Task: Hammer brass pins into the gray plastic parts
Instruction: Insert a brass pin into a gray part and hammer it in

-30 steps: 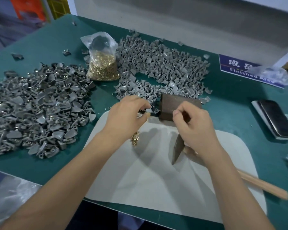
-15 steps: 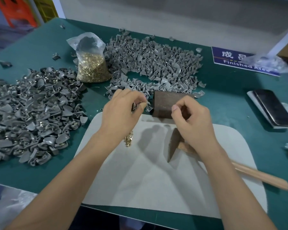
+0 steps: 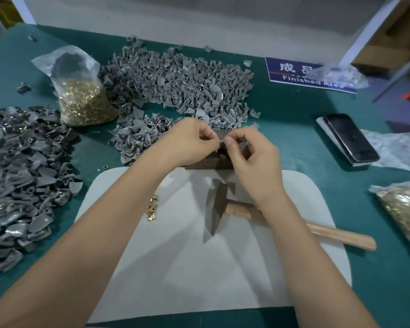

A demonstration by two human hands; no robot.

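Green bench mat [image 3: 282,129] against a pale wall, with a light gray pad [image 3: 175,268] laid at the near edge where the work happens. Loads of gray plastic parts: one heap at the back [image 3: 175,86], a second heap off to the person's left [image 3: 21,176], plus a clear bag of brass pins [image 3: 83,100] between them and a few loose pins [image 3: 152,207] on the pad. Both hands meet over a dark metal block [image 3: 211,162] at the far edge of the pad. The left hand [image 3: 187,143] and right hand [image 3: 253,159] each have thumb and forefinger closed in a pinch, tips almost touching, on something tiny between them. Looks like a pin going into a part, but it's too small to say which hand has what. The thing that matters next: the hammer [image 3: 217,207] lies just behind the right wrist, toward the person, head on the pad and wooden handle running out to the right. So the right hand is much nearer and I'd guess it drops back for the handle while the left steadies the piece on the block. A phone [image 3: 350,138] sits well off to the right.
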